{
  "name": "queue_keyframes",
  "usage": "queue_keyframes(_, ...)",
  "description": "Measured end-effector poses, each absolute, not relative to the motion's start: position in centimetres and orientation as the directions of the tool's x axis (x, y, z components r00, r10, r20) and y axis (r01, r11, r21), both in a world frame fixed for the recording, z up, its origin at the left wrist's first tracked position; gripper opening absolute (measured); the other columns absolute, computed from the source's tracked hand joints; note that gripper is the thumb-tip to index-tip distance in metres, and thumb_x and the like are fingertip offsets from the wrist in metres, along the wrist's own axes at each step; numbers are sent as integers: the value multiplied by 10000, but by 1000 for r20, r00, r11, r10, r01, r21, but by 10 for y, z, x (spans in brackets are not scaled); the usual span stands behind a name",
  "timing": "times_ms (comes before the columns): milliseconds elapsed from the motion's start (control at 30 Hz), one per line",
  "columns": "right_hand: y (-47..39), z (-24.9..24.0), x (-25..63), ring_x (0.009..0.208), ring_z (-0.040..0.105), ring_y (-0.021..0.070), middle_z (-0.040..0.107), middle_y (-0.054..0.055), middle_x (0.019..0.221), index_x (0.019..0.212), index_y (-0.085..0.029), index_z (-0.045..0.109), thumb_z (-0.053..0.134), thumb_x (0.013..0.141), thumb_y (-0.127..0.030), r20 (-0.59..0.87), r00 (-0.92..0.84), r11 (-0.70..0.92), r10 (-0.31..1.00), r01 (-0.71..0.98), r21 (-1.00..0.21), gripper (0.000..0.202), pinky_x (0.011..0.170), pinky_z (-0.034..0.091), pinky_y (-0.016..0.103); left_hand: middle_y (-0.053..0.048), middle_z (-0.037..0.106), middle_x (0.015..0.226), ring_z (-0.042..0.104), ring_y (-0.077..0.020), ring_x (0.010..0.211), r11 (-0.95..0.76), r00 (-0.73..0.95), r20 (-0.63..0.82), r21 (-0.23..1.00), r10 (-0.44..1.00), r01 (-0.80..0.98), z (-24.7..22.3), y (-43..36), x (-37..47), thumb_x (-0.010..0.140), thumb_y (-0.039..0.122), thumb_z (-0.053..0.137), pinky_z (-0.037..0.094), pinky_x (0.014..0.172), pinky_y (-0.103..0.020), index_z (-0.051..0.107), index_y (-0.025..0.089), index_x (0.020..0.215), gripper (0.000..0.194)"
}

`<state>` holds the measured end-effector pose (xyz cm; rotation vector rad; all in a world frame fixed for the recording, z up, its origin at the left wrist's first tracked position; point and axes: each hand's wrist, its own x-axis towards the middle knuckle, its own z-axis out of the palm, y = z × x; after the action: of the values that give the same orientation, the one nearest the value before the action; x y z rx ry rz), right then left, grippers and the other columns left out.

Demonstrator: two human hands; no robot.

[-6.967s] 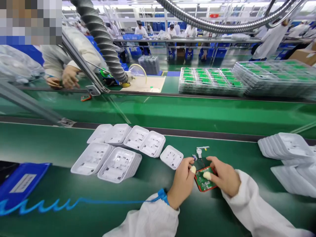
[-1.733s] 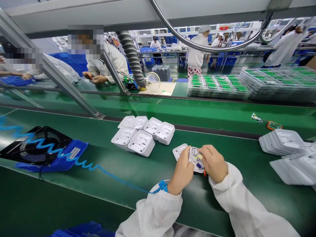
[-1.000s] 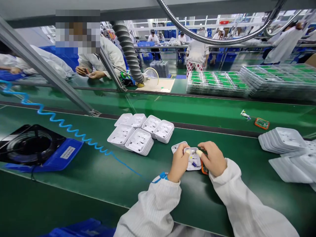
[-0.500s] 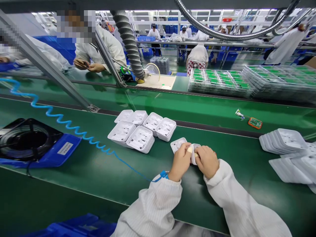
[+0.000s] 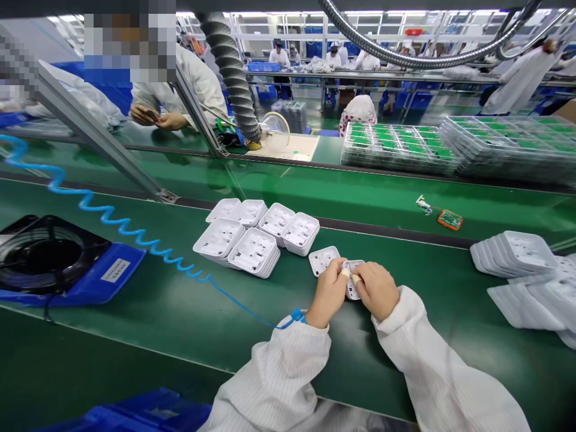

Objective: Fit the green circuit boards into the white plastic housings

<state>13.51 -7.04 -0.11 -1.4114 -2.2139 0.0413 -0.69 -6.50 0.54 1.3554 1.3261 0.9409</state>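
Between my two hands is a white plastic housing (image 5: 353, 292), its inside facing up and partly hidden by my fingers. My left hand (image 5: 330, 292) grips its left side, and my right hand (image 5: 377, 289) holds its right side, both thumbs on its inner face. Pale covers wrap the thumb tips. Just beyond my left hand a second white housing (image 5: 323, 260) lies flat on the green bench. To the left stand several stacks of the same white housings (image 5: 254, 249). A blue wrist strap (image 5: 297, 317) circles my left wrist.
More stacked white housings (image 5: 528, 255) stand at the right. A circuit board with an orange edge (image 5: 450, 219) lies on the green belt beyond the bench. A black fan (image 5: 54, 255) on a blue base sits left. The blue coiled cord (image 5: 148, 243) crosses the bench. Behind are trays of green boards (image 5: 400, 144).
The housing in my hands has tilted so more of its inside faces me. The orange-edged board has shifted left along the belt. My hands stay nearly in place.
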Motion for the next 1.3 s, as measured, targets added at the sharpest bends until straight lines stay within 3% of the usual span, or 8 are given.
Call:
queue_keyframes(233, -69, -1, 134, 725, 447, 175, 517, 44, 761, 779, -177, 518, 372, 819, -128, 382, -365, 494, 849, 804, -331, 159, 680, 329, 291, -27, 624, 888, 571, -172, 891, 74, 78, -97, 962, 992, 265, 11, -66, -6, 817, 196, 420, 442, 819, -300, 555, 203, 1065, 282)
queue_keyframes(600, -68, -12, 130, 680, 405, 184, 502, 59, 703, 688, -179, 491, 347, 824, -123, 413, -462, 577, 785, 787, -217, 206, 636, 308, 301, -36, 631, 899, 563, -192, 931, 56, 28, -72, 929, 997, 367, 6, -68, -2, 793, 163, 432, 413, 878, -339, 572, 196, 1011, 262)
queue_keyframes(800, -73, -9, 144, 762, 448, 184, 565, 63, 808, 816, -166, 565, 418, 888, -244, 398, -401, 536, 825, 780, -324, 181, 689, 333, 309, -34, 632, 915, 567, -182, 916, 29, 62, -54, 936, 997, 351, 8, -70, -4, 800, 175, 430, 424, 855, -324, 559, 198, 1060, 291)
queue_keyframes(900, -83, -8, 156, 823, 454, 203, 576, 83, 885, 886, -163, 593, 475, 884, -319, 447, -360, 510, 819, 815, -276, 196, 712, 335, 326, -34, 632, 920, 575, -175, 901, 31, 54, -51, 947, 997, 319, 9, -70, -5, 808, 181, 431, 429, 839, -311, 552, 197, 1088, 306)
queue_keyframes(1300, -88, -18, 157, 650, 417, 174, 507, 55, 628, 699, -166, 586, 356, 945, -264, 481, -485, 567, 730, 823, -30, 351, 653, 297, 313, -77, 618, 1099, 554, -202, 1041, -162, 168, 99, 891, 981, 423, 10, -72, -5, 794, 116, 402, 400, 942, -346, 543, 174, 1118, 358)
